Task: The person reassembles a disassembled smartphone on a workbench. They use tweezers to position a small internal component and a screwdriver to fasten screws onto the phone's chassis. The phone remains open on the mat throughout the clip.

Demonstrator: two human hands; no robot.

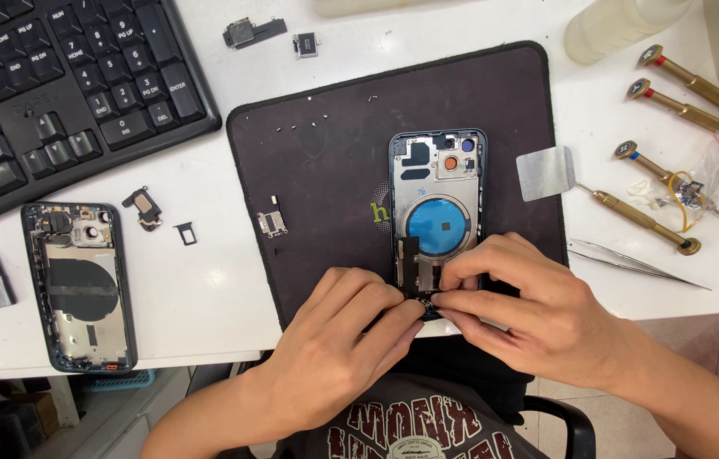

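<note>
White desk, dark mat: my left hand and right hand pinch a small part at the gutted phone housing's bottom; loose screws and other parts wait.

Your white desk carried a black keyboard, a dark work mat, a second opened phone housing, a small SIM tray, loose camera modules, four brass-handled screwdrivers and tweezers.
</note>
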